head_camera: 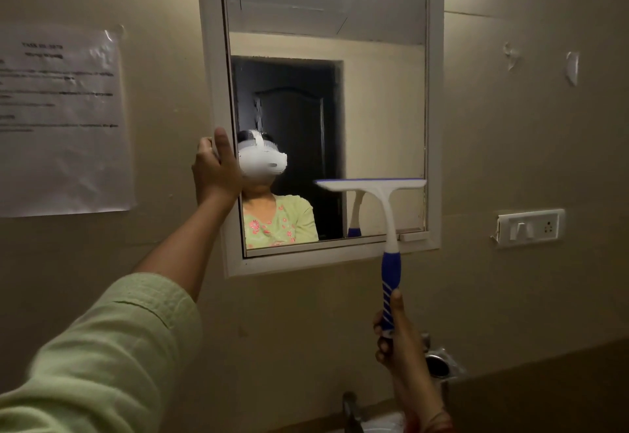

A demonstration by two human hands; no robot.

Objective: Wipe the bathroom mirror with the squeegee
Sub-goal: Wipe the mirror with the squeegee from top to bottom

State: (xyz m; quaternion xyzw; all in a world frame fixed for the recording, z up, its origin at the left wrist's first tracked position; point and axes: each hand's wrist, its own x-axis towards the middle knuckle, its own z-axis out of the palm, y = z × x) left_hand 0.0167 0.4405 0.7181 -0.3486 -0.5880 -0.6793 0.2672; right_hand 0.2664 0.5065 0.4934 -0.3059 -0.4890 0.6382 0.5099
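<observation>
Holding the squeegee level on the lower right of the glass

From my remote feed I see the right hand (396,334) curled round the bottom end of the squeegee (388,214), fingers wrapped on its blue grip and thumb lying up along it. The white blade bar sits horizontal against the lower right part of the mirror (381,109), its right end just beside the inner edge of the white frame (212,58). The handle drops down across the frame's bottom rail.

The left hand (216,167) grips the frame's left edge, thumb upright on the front and fingers hooked round the side (I cannot see their tips). Its pale green sleeve (102,347) fills the near left.

A paper notice (61,119) hangs on the wall to the left, a switch plate (529,226) to the right, and a tap (350,408) shows dimly below.
</observation>
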